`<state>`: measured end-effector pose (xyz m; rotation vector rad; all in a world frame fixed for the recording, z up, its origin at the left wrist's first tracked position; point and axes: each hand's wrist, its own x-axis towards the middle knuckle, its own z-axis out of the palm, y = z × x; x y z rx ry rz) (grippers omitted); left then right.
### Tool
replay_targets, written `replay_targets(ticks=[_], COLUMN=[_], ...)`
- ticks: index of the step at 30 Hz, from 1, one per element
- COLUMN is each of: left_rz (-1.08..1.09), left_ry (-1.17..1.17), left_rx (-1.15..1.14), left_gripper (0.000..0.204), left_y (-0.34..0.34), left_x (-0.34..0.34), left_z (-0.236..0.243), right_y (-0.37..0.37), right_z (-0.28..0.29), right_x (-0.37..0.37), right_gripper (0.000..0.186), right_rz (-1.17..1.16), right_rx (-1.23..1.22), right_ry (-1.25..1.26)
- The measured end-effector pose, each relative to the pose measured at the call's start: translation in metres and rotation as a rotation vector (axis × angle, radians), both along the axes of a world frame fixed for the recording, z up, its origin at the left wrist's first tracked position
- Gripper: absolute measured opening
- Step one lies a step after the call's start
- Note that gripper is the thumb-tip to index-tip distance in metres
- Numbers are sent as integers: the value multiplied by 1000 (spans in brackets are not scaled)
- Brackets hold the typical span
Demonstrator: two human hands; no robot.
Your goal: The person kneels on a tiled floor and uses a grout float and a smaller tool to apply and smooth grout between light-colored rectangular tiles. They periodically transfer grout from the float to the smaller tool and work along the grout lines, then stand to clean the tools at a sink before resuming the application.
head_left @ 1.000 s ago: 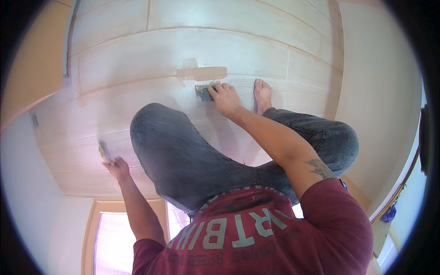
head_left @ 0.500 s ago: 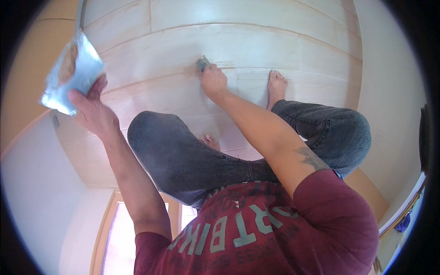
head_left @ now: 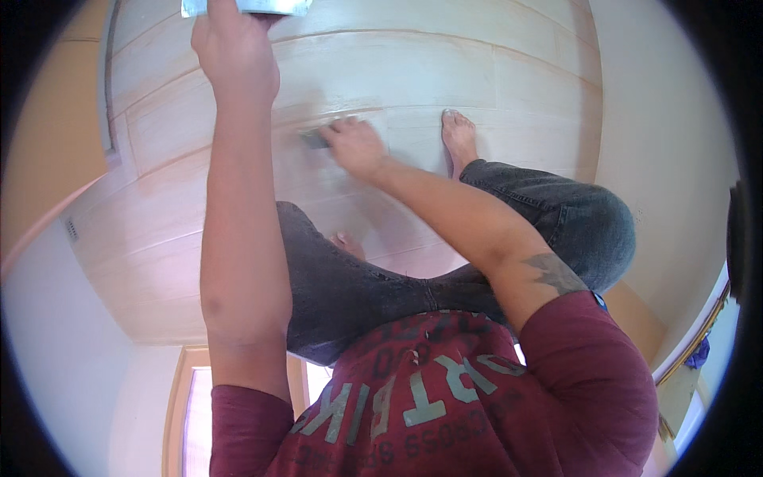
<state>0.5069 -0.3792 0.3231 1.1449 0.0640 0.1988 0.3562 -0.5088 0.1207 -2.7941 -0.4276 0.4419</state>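
Note:
My left hand (head_left: 237, 52) is closed on a shiny metal plate (head_left: 278, 5) at the top edge of the picture, mostly cut off by the frame. Lower and to the right, my right hand (head_left: 354, 147) is blurred, its fingers gripping a small dark spreader (head_left: 315, 137) on the pale, wood-look tiled floor (head_left: 381, 56). The spreader lies along a joint between two long tiles. My bare foot (head_left: 459, 139) rests on the floor right of that hand.
A plain white wall (head_left: 664, 95) runs along the right side. An orange-tan panel (head_left: 56, 111) stands at the upper left above a white wall (head_left: 52, 294). A wood-framed doorway (head_left: 176, 397) appears at the lower left. My bent legs (head_left: 584, 238) are folded on the floor.
My left hand has risen from the lower left to the top of the picture with the metal plate. My right hand and spreader first moved up, then shifted left and slightly down.

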Motion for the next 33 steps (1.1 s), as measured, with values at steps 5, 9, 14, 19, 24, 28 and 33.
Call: replay_targets(ticks=[5, 9, 14, 19, 24, 28, 33], left_rz=[-151, -290, -332, -346, -450, -470, -450], left_ry=[-70, -95, -44, -62, -83, -85, -72], left_rx=[-273, -251, -301, -303, -298, -328, -316], left_gripper=[57, 56, 57, 59, 59, 57, 55], left_y=[-48, -83, -94, -115, -134, -137, -138], left_x=[37, 39, 37, 20, 32, 41, 42], left_z=[-3, -15, -17, -21, -25, -30, -31], right_y=[-98, -107, -134, -158, -184, -207, -141], right_z=[-11, -25, -21, -39, -35, -27, -52], right_x=[-6, -16, -26, -31, -39, -12, 4], right_gripper=[51, 58, 63, 59, 46, 34, 25], right_rz=[-212, -102, -61, -152, -87, -712, -770], right_rx=[-154, -250, -235, -270, -228, -164, -71], right_ry=[-122, -132, 99, -151, 80, 46, 14])
